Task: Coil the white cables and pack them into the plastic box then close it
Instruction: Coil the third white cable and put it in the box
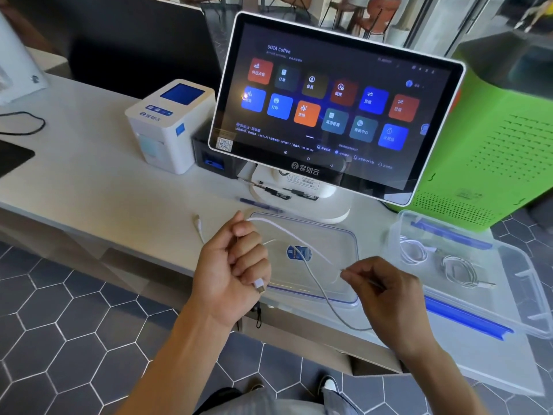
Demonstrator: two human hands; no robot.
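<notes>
L hand (232, 266) is a closed fist around a white cable (321, 290), w/ the plug end (259, 286) sticking out below the little finger. R hand (389, 298) pinches the same cable btwn thumb and fingertips, other fingers curled in. Cable runs from the fist up in an arc over the lid, and another strand droops in a slack loop below the counter edge btwn both hands; exact path near R fingers is blurred. Both hands hover just above the front edge of the white counter (89, 181). Under the cable lies the clear lid (338, 235), blue-trimmed, w/ an oval blue sticker, flat on the counter. A second loose plug end (197, 221) lies on the counter just left of the L hand. Right of the lid: open clear plastic box (514, 265) w/ blue latches, holding two coiled white cables (414, 250) side by side. Behind the lid: POS touchscreen (332, 103) on a white stand, lit w/ coloured tiles; blue pen (260, 204) at its base. White label printer (170, 124) to the left, green perforated cabinet (502, 139) to the right.
</notes>
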